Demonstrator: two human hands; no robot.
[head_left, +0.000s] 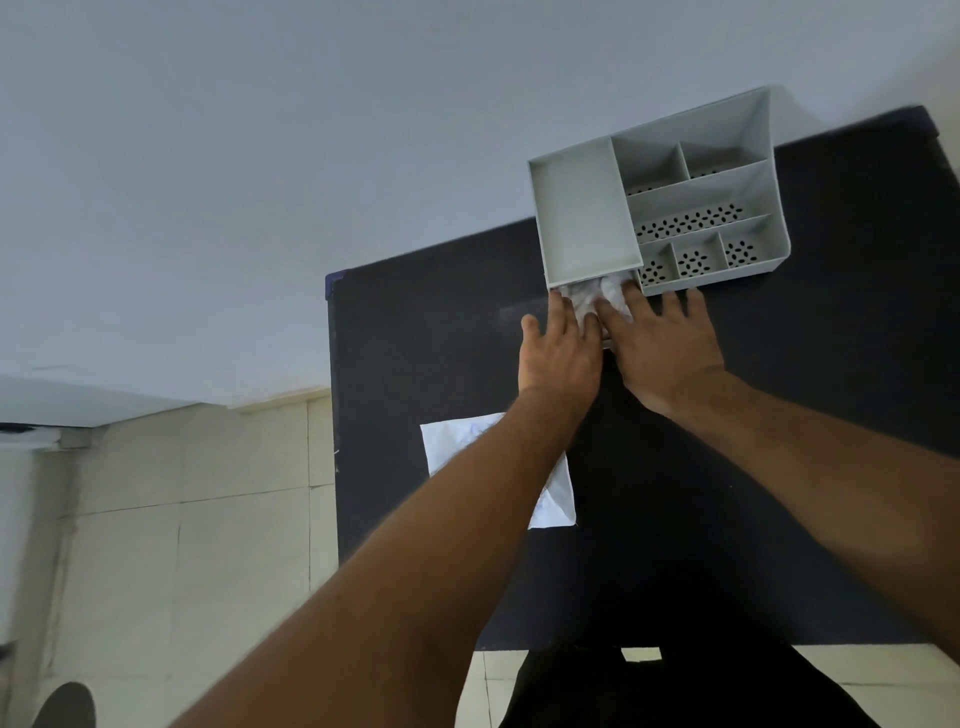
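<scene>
A grey plastic organiser (587, 208) with several compartments, some with perforated floors, stands at the far edge of a dark table (426, 338). At its near left side a drawer opening holds crumpled white plastic or paper (597, 296). My left hand (561, 353) and my right hand (665, 348) lie side by side with straight fingers, pressing on the white material at the drawer mouth. The drawer itself is mostly hidden under my hands.
A white sheet of paper (447, 447) lies on the table under my left forearm. The wall stands right behind the organiser. Tiled floor (208, 545) lies to the left of the table, with a dark round object (65, 706) at the bottom left.
</scene>
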